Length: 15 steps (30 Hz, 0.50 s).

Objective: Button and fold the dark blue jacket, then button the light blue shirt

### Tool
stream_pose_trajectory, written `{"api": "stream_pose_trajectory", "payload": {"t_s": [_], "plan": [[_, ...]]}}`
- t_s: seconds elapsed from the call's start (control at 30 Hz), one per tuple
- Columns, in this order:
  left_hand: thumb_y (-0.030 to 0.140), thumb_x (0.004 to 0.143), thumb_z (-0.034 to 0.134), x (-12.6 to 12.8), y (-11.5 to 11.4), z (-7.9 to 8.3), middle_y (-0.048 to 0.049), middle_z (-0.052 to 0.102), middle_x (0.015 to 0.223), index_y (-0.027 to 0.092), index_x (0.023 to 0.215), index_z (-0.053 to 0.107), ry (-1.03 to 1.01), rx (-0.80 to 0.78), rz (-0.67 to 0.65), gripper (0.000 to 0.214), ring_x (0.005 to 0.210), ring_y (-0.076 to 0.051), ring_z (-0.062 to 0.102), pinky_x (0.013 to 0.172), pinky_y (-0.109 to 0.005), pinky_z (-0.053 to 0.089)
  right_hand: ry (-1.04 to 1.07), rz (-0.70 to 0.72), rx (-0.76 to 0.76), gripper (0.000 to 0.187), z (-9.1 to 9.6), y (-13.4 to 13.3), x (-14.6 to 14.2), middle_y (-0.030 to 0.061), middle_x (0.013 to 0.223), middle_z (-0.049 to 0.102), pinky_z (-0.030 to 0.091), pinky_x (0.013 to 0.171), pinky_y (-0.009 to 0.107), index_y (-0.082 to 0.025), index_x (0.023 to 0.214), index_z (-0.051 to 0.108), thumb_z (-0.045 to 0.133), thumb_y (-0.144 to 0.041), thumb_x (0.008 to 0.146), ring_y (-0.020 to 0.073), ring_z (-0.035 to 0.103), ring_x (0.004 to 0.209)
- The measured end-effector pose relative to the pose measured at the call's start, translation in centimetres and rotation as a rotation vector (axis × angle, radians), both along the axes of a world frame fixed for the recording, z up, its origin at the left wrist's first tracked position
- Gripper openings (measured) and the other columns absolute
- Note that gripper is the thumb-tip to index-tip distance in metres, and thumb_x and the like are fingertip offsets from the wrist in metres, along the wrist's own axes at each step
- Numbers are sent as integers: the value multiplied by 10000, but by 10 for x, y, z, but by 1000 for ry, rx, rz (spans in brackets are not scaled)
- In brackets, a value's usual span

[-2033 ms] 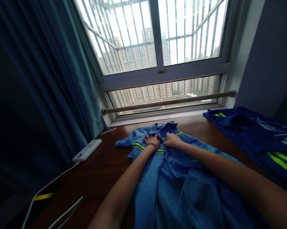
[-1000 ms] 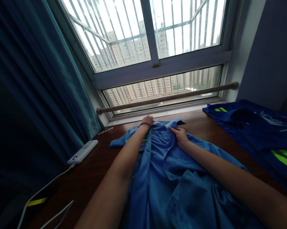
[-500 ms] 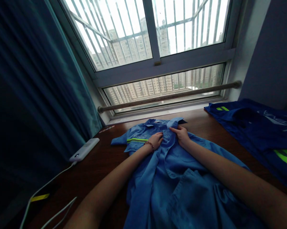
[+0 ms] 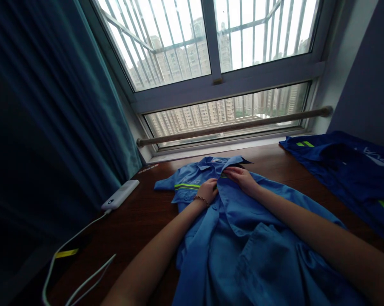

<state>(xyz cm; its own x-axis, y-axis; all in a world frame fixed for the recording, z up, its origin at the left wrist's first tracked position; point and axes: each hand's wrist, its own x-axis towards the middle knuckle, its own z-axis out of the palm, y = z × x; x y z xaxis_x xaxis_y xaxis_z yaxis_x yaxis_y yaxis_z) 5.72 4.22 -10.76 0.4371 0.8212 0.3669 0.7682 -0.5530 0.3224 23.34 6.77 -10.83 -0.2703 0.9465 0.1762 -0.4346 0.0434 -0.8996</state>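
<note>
A light blue work shirt (image 4: 243,238) with a yellow-green reflective stripe lies spread on the dark wooden table (image 4: 137,221), collar toward the window. My left hand (image 4: 207,190), with a bracelet at the wrist, grips the shirt's front edge just below the collar, fingers curled into the cloth. My right hand (image 4: 241,176) pinches the opposite front edge near the collar. The two hands sit close together at the shirt's chest.
A white power bank (image 4: 121,194) with a white cable (image 4: 73,242) lies left of the shirt. A dark blue garment (image 4: 345,170) with reflective stripes lies at the right. A teal curtain (image 4: 67,106) hangs at left; a barred window and a wooden rail run along the back.
My left hand pulled back from the collar at the far edge to the shirt's chest beside my right hand. The left chest panel with the reflective stripe is uncovered again.
</note>
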Motion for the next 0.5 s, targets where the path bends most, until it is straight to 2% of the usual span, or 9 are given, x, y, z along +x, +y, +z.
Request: {"api": "stream_pose_trajectory", "payload": {"t_s": [0.1,0.23,0.3,0.4,0.5], "plan": [[194,729,505,-1,0,0,-59,598,919,156,867,620,-26,35,23,184,836,-168,561,776,-283,447,-155,-32,126,232,-3,1,-4,43,885,657,389,898,361,-173,846,646,610,-207,620,193,587,894],[175,699,543,-4,3,-1,-31,602,807,165,790,624,-89,14,84,123,764,-151,557,715,-261,448,-169,-76,205,338,2,-2,-8,27,1010,615,375,904,307,-203,936,614,636,-222,600,171,533,994],[167,692,550,-5,5,0,-22,603,772,164,764,627,-125,-10,106,105,728,-140,556,690,-250,448,-188,-101,189,308,6,-4,-8,22,975,623,391,867,288,-200,919,611,626,-285,624,169,537,974],[151,682,556,-5,6,0,-21,599,765,156,771,635,-146,-19,104,119,717,-135,552,687,-244,444,-334,-204,133,246,9,-2,-8,17,792,648,422,762,287,-174,780,629,619,-368,628,181,577,817],[136,691,532,-5,6,0,-13,585,789,180,940,614,-128,-30,69,266,710,-128,539,692,-245,444,-391,-327,37,211,4,10,-15,14,615,627,429,667,289,-164,619,620,693,-336,523,185,573,674]]}}
